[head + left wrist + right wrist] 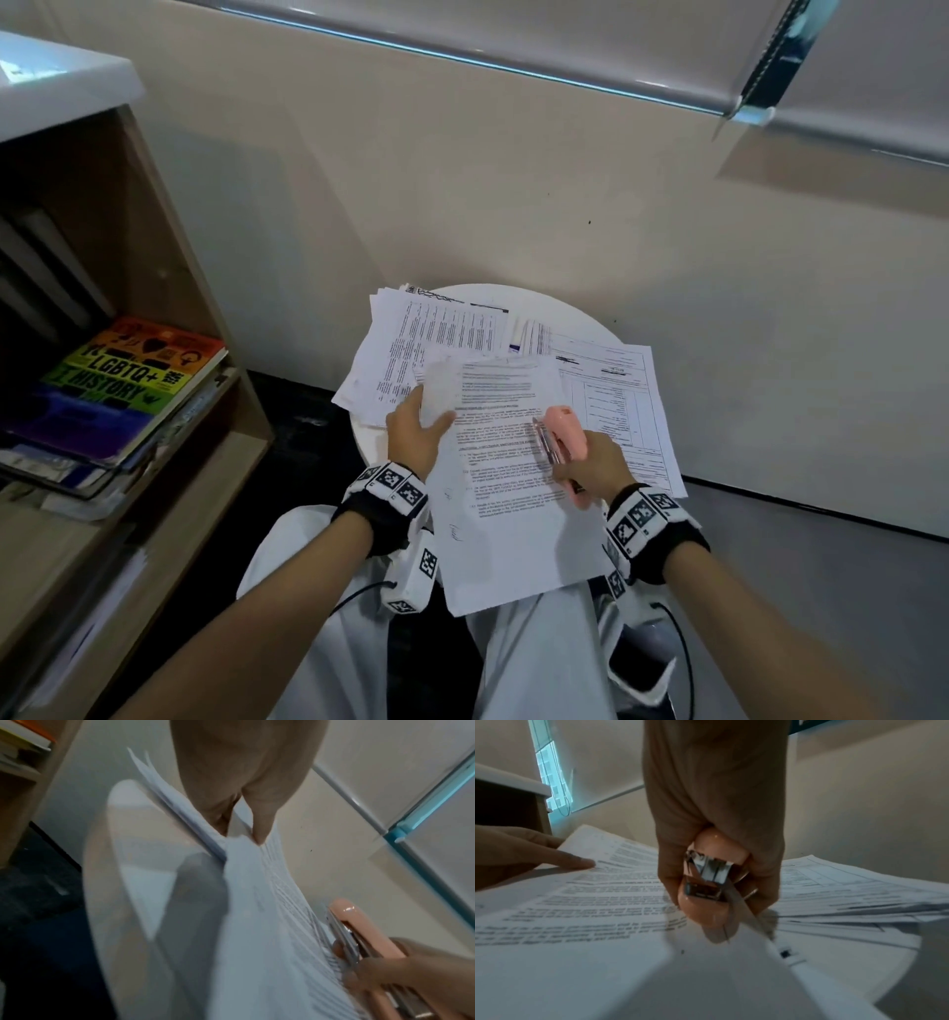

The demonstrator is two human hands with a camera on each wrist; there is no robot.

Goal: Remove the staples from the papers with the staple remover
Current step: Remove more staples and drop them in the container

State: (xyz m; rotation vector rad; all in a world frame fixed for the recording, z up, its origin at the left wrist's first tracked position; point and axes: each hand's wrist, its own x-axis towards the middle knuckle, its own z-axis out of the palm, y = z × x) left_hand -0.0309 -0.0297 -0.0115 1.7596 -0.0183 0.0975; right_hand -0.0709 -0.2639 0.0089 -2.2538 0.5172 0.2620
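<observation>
A printed sheet (513,462) lies across my lap and the edge of a round white table (575,313). My left hand (417,430) pinches its upper left edge, thumb on top; in the left wrist view the fingers (259,825) pinch the paper (257,902). My right hand (590,470) grips a pink stapler-like staple remover (564,429) with metal jaws, held just over the sheet's right side. The right wrist view shows the pink tool (706,882) in my fist above the sheet (577,912). No staple can be made out.
More printed papers (436,339) are spread over the table, a form sheet (616,401) at the right. A wooden shelf (169,267) with a rainbow book (128,375) stands on the left. A beige wall (513,180) rises behind the table.
</observation>
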